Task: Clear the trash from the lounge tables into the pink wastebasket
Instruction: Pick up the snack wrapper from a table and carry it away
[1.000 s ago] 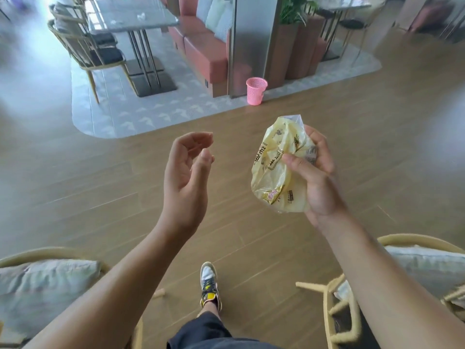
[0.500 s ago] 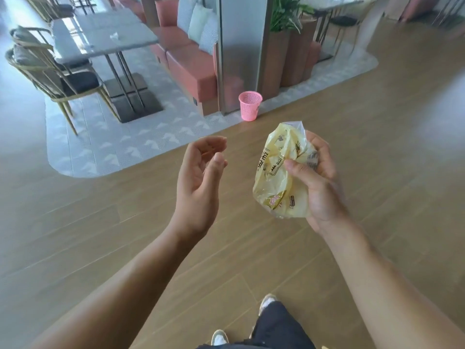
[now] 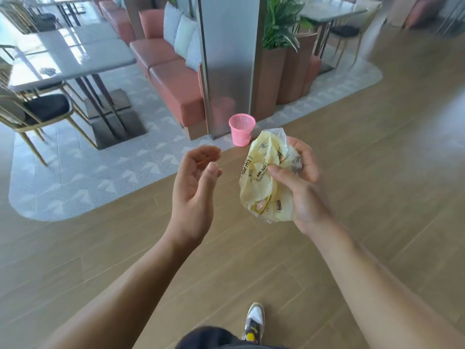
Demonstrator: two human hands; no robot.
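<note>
A crumpled yellow plastic bag (image 3: 261, 182) with dark printing is gripped in my right hand (image 3: 299, 182), thumb across its front. My left hand (image 3: 195, 182) hovers beside it, palm up, fingers loosely curled, holding nothing. The pink mesh wastebasket (image 3: 242, 129) stands upright on the floor just beyond the bag, at the foot of a metal pillar (image 3: 229, 59). A grey lounge table (image 3: 73, 61) at the left carries a small scrap of crumpled trash (image 3: 47, 71).
A salmon bench sofa (image 3: 173, 84) with cushions runs behind the pillar. Gold-framed chairs (image 3: 37, 109) sit by the left table. Tall planters (image 3: 284, 71) stand right of the pillar, with another table (image 3: 332, 8) behind. Wooden floor lies between me and the basket.
I have walked forward: the wastebasket, pillar and sofa are much nearer and larger. Both hands keep the same pose, the bag still in my right hand.
</note>
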